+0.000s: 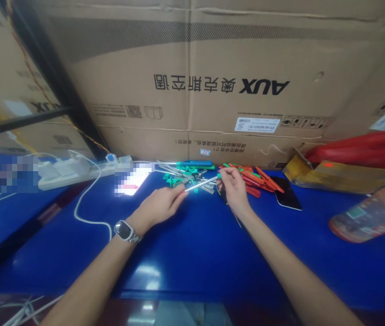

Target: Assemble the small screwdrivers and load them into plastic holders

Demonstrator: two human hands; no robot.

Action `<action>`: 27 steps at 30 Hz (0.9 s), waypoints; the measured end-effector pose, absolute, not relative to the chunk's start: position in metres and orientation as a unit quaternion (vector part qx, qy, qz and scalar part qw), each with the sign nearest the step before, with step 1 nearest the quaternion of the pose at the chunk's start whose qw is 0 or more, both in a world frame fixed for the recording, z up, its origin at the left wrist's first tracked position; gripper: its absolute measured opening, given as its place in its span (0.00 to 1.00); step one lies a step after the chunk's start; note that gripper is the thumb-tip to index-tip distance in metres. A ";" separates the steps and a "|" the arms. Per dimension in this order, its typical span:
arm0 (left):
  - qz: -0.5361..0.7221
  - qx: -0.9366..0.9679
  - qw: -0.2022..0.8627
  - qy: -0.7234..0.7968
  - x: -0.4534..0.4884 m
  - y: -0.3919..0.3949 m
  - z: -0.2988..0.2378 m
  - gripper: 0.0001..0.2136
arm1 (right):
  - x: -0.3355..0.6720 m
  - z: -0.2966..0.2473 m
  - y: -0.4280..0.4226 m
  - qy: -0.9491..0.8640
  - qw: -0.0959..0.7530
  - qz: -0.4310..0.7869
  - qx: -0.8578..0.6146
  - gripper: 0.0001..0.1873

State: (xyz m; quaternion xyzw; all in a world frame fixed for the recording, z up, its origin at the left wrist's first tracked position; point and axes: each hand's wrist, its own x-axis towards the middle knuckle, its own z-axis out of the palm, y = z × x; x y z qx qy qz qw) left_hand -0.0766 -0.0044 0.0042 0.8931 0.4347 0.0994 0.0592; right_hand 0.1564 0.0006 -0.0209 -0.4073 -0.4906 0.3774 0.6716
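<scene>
A slim silver rod with a green end (202, 183) spans between my two hands above the blue table. My left hand (161, 203), with a watch (124, 231) on its wrist, is closed on the rod's left end. The fingers of my right hand (233, 188) pinch its green end. Just behind the rod lies a pile of green and silver pieces (173, 174), too jumbled to name. Red and orange plastic pieces (255, 181) are heaped right of my right hand, and a long blue-handled piece (194, 163) lies at the back.
A cardboard box wall (188, 117) stands behind the table (185, 258). At the left are a lit phone (134, 179), a power strip (77, 172) and a white cable (77, 206). A dark phone (289, 194), an open carton (331, 176) and a clear plastic jar (368, 215) are at the right.
</scene>
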 end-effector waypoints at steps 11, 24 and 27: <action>0.107 0.894 0.075 0.428 -0.079 -0.004 0.004 0.19 | 0.174 -0.022 0.004 -0.512 0.638 0.424 -0.388 0.19; 0.095 0.905 0.041 0.413 -0.079 -0.005 0.002 0.19 | 0.184 -0.013 -0.001 -0.509 0.572 0.539 -0.351 0.18; 0.090 0.906 0.044 0.412 -0.079 -0.004 0.003 0.18 | 0.185 -0.013 -0.001 -0.515 0.564 0.544 -0.347 0.18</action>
